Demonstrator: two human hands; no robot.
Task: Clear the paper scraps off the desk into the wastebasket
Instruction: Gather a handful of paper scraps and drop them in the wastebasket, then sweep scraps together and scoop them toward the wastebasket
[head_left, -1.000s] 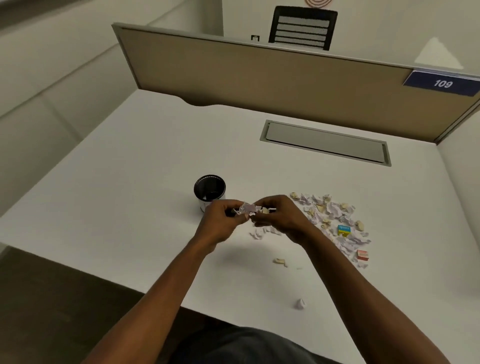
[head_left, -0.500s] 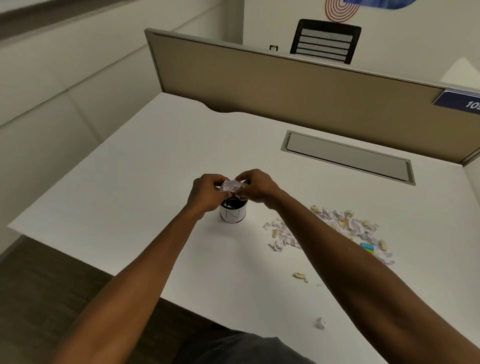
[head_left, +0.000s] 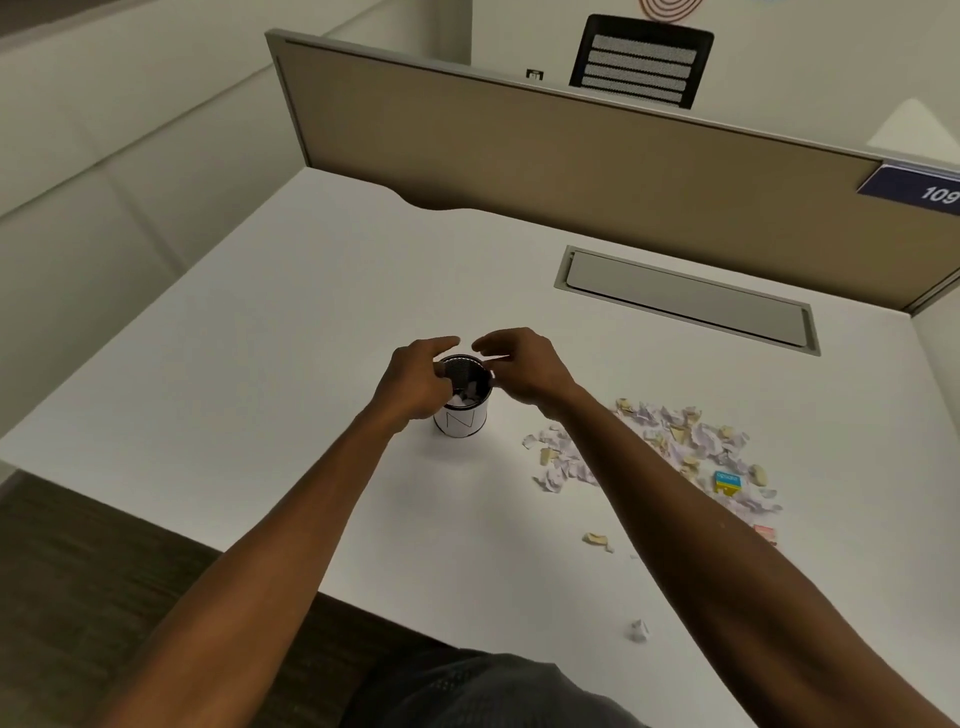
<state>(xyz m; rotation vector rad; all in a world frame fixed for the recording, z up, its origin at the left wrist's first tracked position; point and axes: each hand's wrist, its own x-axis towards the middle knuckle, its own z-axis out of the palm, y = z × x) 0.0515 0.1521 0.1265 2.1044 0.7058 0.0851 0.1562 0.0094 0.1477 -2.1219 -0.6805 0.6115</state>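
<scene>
Your left hand (head_left: 415, 379) and right hand (head_left: 519, 369), fingers loosely spread and empty, flank the wastebasket (head_left: 462, 400); paper scraps (head_left: 670, 447) at its 4 o'clock on the counter (head_left: 260, 338).

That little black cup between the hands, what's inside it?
White crumpled paper scraps lie inside the wastebasket. Its wall and the left hand hide the bottom, so how full it is cannot be seen.

White "109" on blue partition plate (head_left: 914, 188), letter "N" on wastebasket (head_left: 461, 422)
</scene>
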